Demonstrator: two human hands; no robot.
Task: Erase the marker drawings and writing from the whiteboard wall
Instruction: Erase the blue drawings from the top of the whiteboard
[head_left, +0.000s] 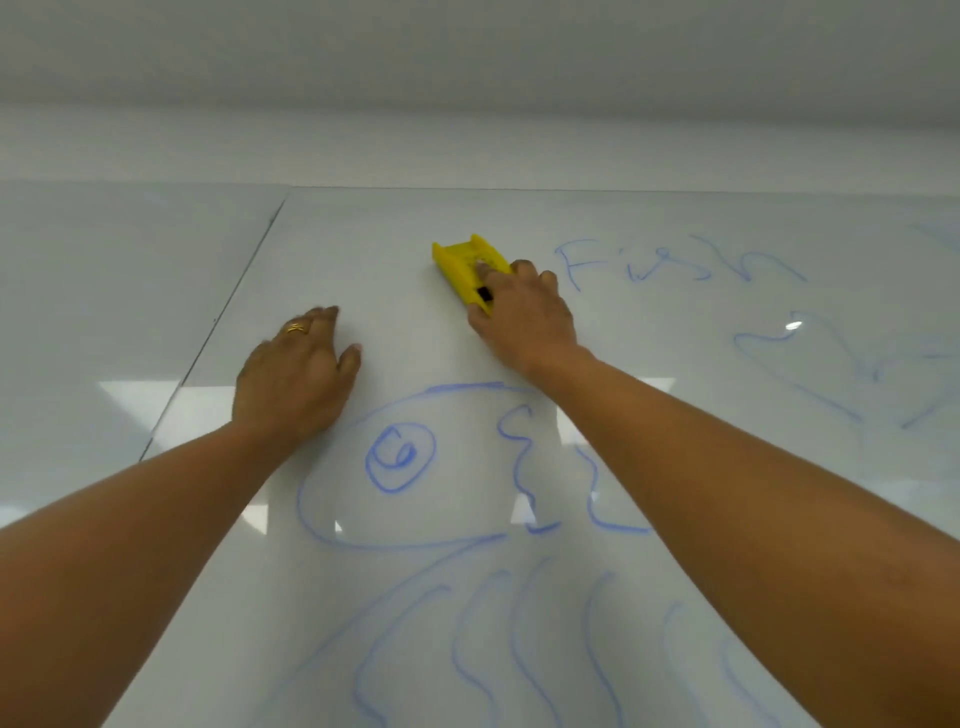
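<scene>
Right hand (524, 317) grips yellow eraser (467, 267) flat on whiteboard wall (363, 249), just left of "Fish" writing (675, 262) — sweep right, firm pressure. Left hand (298, 371) rests open — bracing above fish drawing (405, 467).

We only had the one head cam, wide-angle, parked really close to the whiteboard wall (363, 234) and tipped upward, so ceiling (467, 47) filled the top. Forearms (130, 571) filled the bottom corners, left hand (296, 374) and right hand (524, 322) mid-frame, yellow eraser (465, 265) just above centre.
</scene>
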